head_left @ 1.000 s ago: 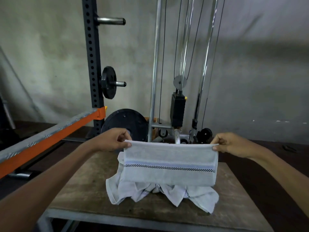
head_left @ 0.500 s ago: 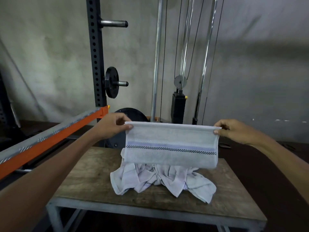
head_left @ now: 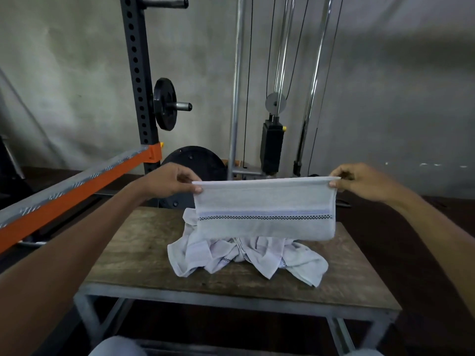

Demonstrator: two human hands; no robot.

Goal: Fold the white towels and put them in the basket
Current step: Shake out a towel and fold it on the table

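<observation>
Two hands pinch the folded towel [head_left: 266, 209] by its top corners, left hand [head_left: 167, 181] and right hand [head_left: 359, 180], holding it taut above the crumpled towel pile [head_left: 246, 258] on the wooden table [head_left: 133, 250].

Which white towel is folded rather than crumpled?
The towel pinched at its top corners by the left hand and right hand; the other towels lie crumpled on the table.

Both hands, left [head_left: 168, 180] and right [head_left: 359, 181], pinch a folded towel [head_left: 264, 209] above the pile [head_left: 246, 258].
</observation>
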